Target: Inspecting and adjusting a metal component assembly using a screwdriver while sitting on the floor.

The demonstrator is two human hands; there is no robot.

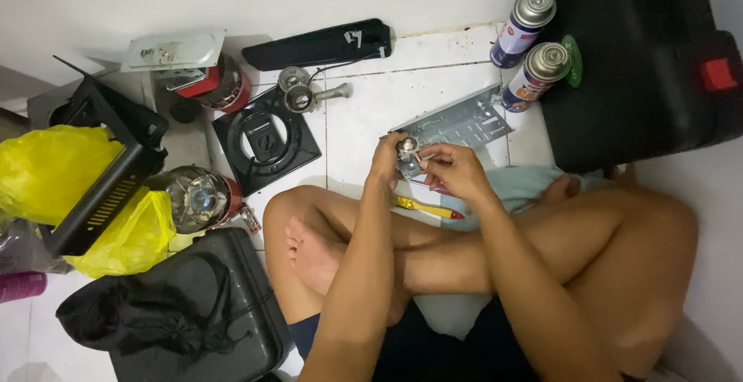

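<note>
I sit cross-legged on a white tiled floor. My left hand (385,159) and my right hand (451,167) meet above my knees, both gripping a small metal part (407,150) with a round knob end and a flat bracket. A grey perforated metal plate (464,123) lies on the tiles just beyond the hands. A yellow-handled screwdriver (428,208) with a red tip rests by my shin.
Two gas canisters (534,45) stand near a black case (642,65) at the right. A black burner plate (265,140), a metal valve piece (306,95), red canisters (220,84), a black frame (108,173), yellow bags (46,169) and another black case (209,304) lie left.
</note>
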